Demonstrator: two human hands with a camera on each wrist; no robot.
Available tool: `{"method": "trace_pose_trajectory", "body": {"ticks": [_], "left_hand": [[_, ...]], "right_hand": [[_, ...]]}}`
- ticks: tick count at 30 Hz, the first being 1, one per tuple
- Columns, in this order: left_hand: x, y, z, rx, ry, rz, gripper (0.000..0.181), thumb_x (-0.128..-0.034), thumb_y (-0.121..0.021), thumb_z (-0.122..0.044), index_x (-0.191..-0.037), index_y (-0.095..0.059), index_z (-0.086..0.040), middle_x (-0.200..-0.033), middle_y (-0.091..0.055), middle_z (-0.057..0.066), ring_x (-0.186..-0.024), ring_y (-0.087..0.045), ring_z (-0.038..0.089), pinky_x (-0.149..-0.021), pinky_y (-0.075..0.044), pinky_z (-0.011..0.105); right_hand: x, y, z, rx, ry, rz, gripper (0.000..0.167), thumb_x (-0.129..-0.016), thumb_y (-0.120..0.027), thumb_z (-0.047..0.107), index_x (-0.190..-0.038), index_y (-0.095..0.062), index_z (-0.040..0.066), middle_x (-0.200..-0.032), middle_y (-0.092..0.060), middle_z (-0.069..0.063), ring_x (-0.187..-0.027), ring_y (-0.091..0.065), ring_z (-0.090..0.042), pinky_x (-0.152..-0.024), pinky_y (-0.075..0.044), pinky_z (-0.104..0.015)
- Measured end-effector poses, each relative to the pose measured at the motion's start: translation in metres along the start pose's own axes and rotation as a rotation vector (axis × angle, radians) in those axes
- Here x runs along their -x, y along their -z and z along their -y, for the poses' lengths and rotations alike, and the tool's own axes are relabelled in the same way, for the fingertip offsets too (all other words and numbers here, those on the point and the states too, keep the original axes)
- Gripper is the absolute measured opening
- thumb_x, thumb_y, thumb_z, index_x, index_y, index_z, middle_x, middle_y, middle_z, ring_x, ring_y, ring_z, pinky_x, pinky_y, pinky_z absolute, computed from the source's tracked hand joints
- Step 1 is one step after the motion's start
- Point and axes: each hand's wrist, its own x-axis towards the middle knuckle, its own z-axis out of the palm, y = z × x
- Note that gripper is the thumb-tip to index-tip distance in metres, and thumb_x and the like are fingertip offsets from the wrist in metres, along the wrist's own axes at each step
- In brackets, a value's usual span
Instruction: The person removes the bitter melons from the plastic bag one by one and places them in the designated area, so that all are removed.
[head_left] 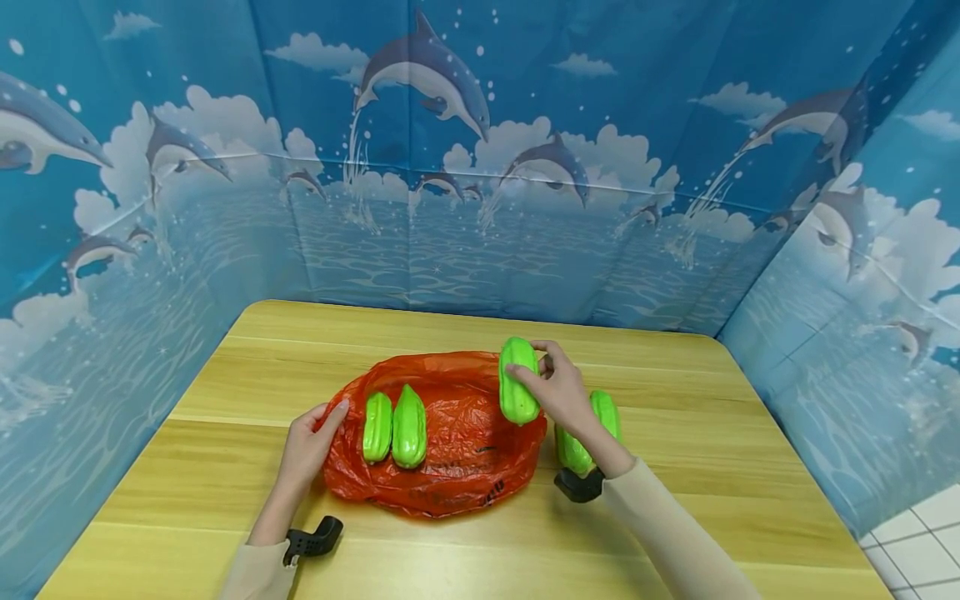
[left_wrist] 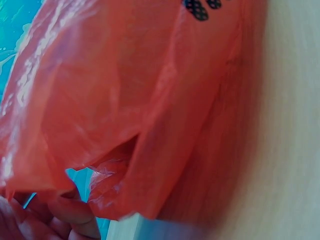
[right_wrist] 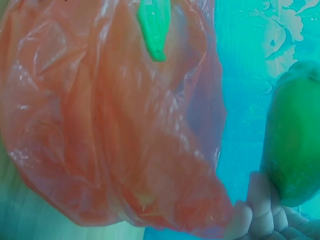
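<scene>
A red plastic bag [head_left: 457, 421] lies spread with its mouth wide on the table. Inside it, on the left, two bright green ridged gourds [head_left: 408, 429] lie side by side. My left hand [head_left: 306, 446] pinches the bag's left rim between thumb and fingers. Above the bag's right side, my right hand [head_left: 558, 390] grips another green ridged gourd [head_left: 518, 382], held roughly upright. In the right wrist view, some of that hand's fingers [right_wrist: 260, 200] meet the bag's edge; whether they hold it I cannot tell.
Two more green gourds [head_left: 604, 412] lie on the wooden table [head_left: 675, 417] right of the bag, partly hidden by my right forearm. Black wrist mounts [head_left: 315, 537] sit on both wrists. A dolphin-print curtain [head_left: 450, 233] surrounds the table's back and sides.
</scene>
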Motion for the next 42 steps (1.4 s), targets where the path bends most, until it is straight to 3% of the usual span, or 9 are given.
{"method": "trace_pose_trajectory", "body": {"ticks": [26,42], "left_hand": [[0.001,0.001,-0.002,-0.024,-0.005,0.011,0.043,-0.0945,-0.058,-0.039,-0.101,-0.063,0.003,-0.084,-0.064,0.009,-0.069,-0.058,0.014,-0.06,-0.05,0.026],[0.0,0.0,0.001,-0.01,0.018,0.012,0.039,-0.0949,-0.058,-0.036,-0.098,-0.062,0.003,-0.077,-0.061,0.006,-0.066,-0.057,0.014,-0.059,-0.048,0.025]], "right_hand": [[0.005,0.025,-0.02,0.009,-0.008,-0.097,0.059,-0.089,-0.065,0.041,-0.134,-0.045,0.009,-0.075,-0.041,-0.008,-0.057,-0.033,-0.019,-0.055,-0.033,-0.033],[0.012,0.04,-0.035,0.01,-0.055,-0.129,0.061,-0.089,-0.064,0.045,-0.135,-0.044,0.011,-0.081,-0.047,-0.01,-0.063,-0.042,-0.022,-0.058,-0.039,-0.032]]}}
